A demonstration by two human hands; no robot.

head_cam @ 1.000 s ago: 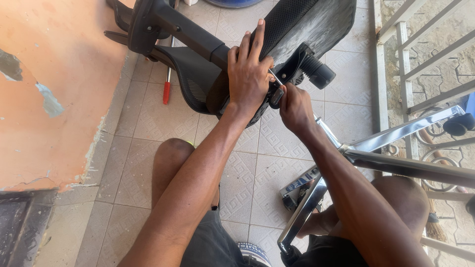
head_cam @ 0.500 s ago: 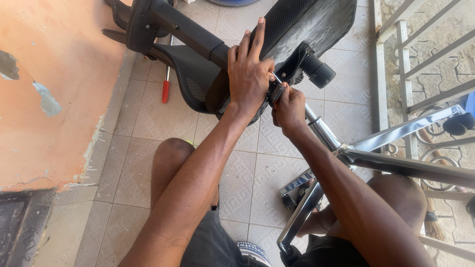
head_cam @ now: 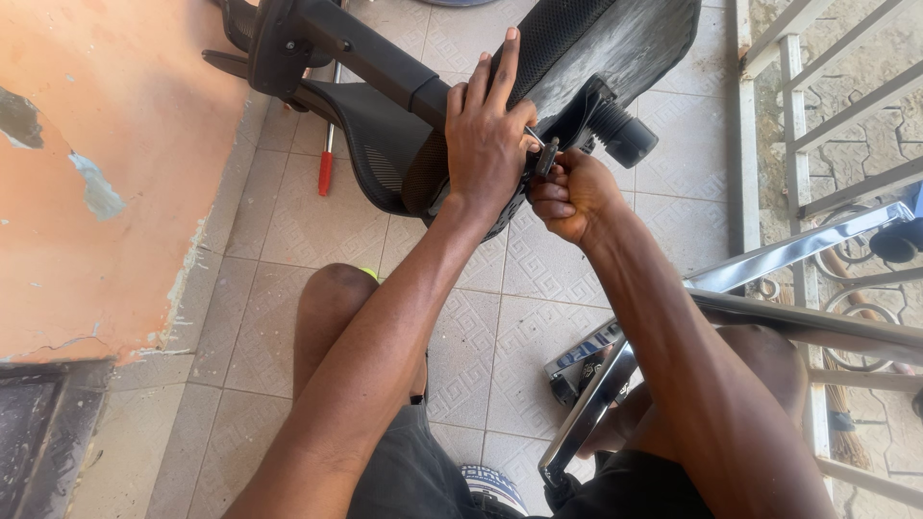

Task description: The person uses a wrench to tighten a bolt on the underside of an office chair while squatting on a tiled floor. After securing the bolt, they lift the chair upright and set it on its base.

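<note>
While left hand (head_cam: 488, 144) presses flat on the chair (head_cam: 596, 48), right hand (head_cam: 569, 195) grips a tool (head_cam: 544, 157), probably mid-fastening; base (head_cam: 769, 279) lies unattached.

One label shows, low and right of centre in the frame: a blue and white printed sticker (head_cam: 588, 350), narrow and rectangular, on the dark chair-base hub beside the chrome leg (its print is too small to read). No packages, signs or screens appear.
</note>
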